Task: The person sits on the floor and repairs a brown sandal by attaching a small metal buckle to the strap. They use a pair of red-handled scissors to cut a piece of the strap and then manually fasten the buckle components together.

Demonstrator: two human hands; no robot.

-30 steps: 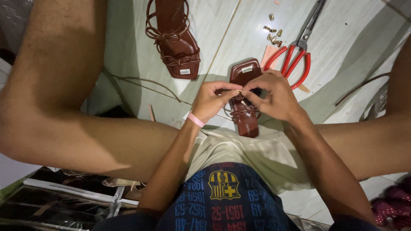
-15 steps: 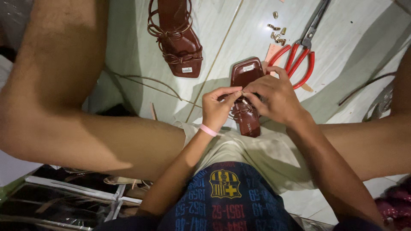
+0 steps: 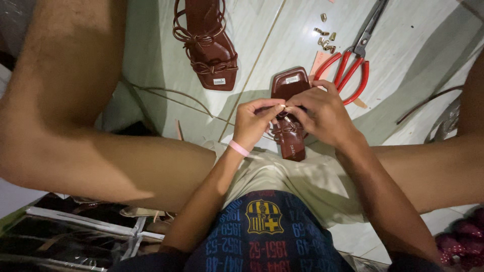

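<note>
Both hands meet fingertip to fingertip over a dark brown leather strappy sandal (image 3: 288,132) that lies on the pale green tiled floor (image 3: 413,60) between the person's bare knees. Left hand (image 3: 253,123), with a pink band at the wrist, curls its fingers and pinches a thin brown strap of that sandal between thumb and forefinger. Right hand (image 3: 322,113) closes in from the other side, its fingertips pressed against the left ones on the same spot; whether a small fitting sits in the pinch is too small to tell. Together the hands cover the middle of the sandal, so only its square toe end, toward the top of the view, and its heel end, resting against a beige cloth (image 3: 282,174) on the lap, show.

Just beyond the right hand lie red-handled metal pliers (image 3: 353,65), their handles near the sandal's toe, with a small pink scrap (image 3: 319,63) beside them. A scatter of small brass-coloured metal tips (image 3: 325,39) lies near the pliers' jaws. Farther up the floor, well apart, rests a second matching brown strappy sandal (image 3: 206,45). A loose thin brown cord (image 3: 166,95) trails across the tiles toward the left knee, and another brown cord (image 3: 428,103) curves at the right. Clear plastic wrapping (image 3: 75,236) lies at the lower left.
</note>
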